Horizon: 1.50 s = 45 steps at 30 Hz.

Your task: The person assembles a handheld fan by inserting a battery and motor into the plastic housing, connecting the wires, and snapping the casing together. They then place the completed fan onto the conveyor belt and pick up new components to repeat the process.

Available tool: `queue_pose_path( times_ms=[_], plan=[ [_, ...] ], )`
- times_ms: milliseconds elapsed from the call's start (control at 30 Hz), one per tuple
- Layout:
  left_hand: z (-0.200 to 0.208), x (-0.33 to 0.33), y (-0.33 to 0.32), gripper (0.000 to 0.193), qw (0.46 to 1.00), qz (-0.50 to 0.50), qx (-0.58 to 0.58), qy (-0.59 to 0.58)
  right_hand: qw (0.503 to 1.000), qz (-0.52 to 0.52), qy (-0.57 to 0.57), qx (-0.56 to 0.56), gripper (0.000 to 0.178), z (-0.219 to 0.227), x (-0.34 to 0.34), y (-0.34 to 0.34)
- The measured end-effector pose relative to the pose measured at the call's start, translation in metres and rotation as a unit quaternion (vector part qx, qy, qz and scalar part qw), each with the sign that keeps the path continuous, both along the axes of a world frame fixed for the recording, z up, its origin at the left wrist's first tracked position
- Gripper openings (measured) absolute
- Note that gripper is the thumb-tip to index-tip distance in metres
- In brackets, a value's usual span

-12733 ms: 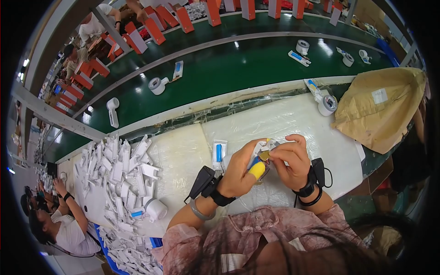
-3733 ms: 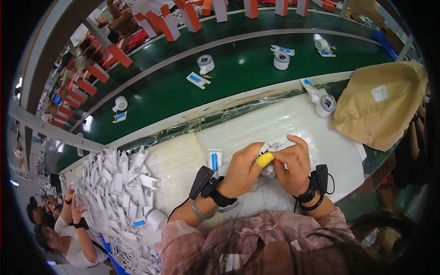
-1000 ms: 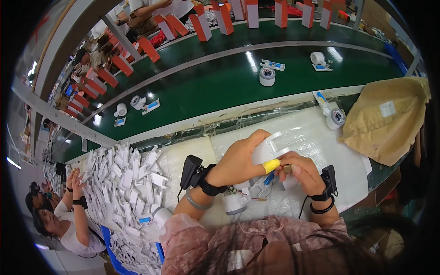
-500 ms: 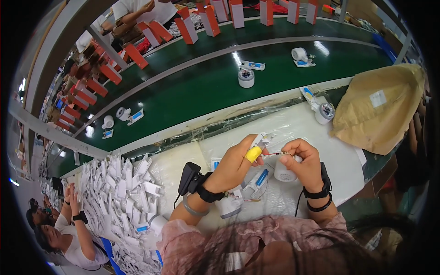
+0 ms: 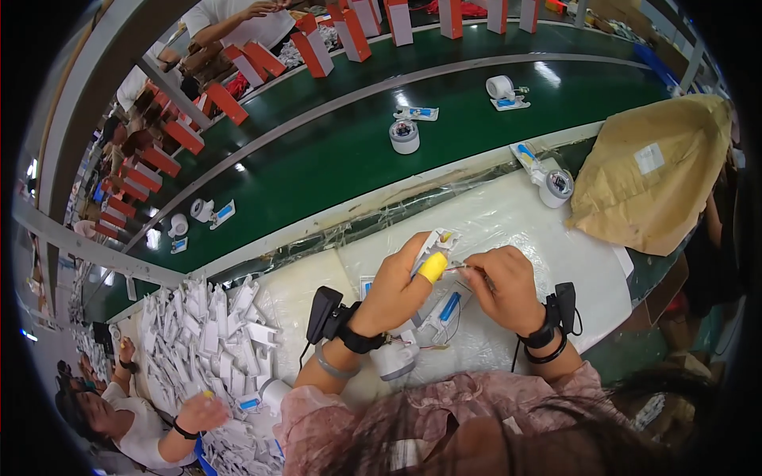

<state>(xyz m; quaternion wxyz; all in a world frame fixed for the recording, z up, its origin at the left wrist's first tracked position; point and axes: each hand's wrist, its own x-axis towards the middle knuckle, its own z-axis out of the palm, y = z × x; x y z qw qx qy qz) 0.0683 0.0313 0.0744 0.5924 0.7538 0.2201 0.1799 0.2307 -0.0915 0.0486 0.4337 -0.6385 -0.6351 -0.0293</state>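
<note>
Two bare hands faced each other above the film-covered bench (image 5: 516,218). The left hand (image 5: 394,292) had its grip closed round a white plastic housing (image 5: 436,239), tilted and partly hidden by the fingers, with a yellow cover (image 5: 432,267) on the thumb. The right hand (image 5: 506,292) seemed to pinch the end of a thin red wire (image 5: 456,268) between thumb and forefinger, the wire spanning the gap to the housing. A sharp pull there, in my judgement, could have torn the wire from its joint, and a loosened left grip could have let the housing twist and strain it. Below, on the bench, lay a white handle part with a blue cylindrical cell (image 5: 450,306); a dropped housing might have struck it. A round white lamp-like head (image 5: 394,361) sat close to the left wrist, where a careless forearm could have nudged it and dragged its loose lead (image 5: 434,347). The heap of white housings (image 5: 210,325) stood well apart, to the left.
</note>
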Motion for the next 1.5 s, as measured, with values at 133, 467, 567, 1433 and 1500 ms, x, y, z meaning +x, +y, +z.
queue_pose_path(
  times_ms=[133,467,567,1433,1500],
  plan=[
    [-0.018,0.004,0.001,0.033,0.986,-0.006,-0.154,-0.064,0.999,-0.012,-0.015,0.044,0.02,-0.01,0.005,0.004],
    [-0.018,0.005,-0.004,0.033,0.965,-0.001,-0.248,-0.08,0.984,0.017,0.141,0.107,0.025,-0.019,-0.004,0.006],
    [-0.018,0.005,-0.004,0.035,0.975,-0.029,-0.203,-0.084,0.988,0.048,0.084,0.122,0.024,-0.014,-0.002,0.005],
    [-0.02,0.004,-0.018,0.054,0.995,-0.042,-0.038,-0.077,0.986,0.064,0.055,0.141,0.031,-0.012,-0.004,0.001],
    [-0.019,0.004,-0.018,0.054,0.996,-0.039,-0.039,-0.074,0.987,0.06,0.047,0.143,0.031,-0.012,-0.004,0.001]
  ],
)
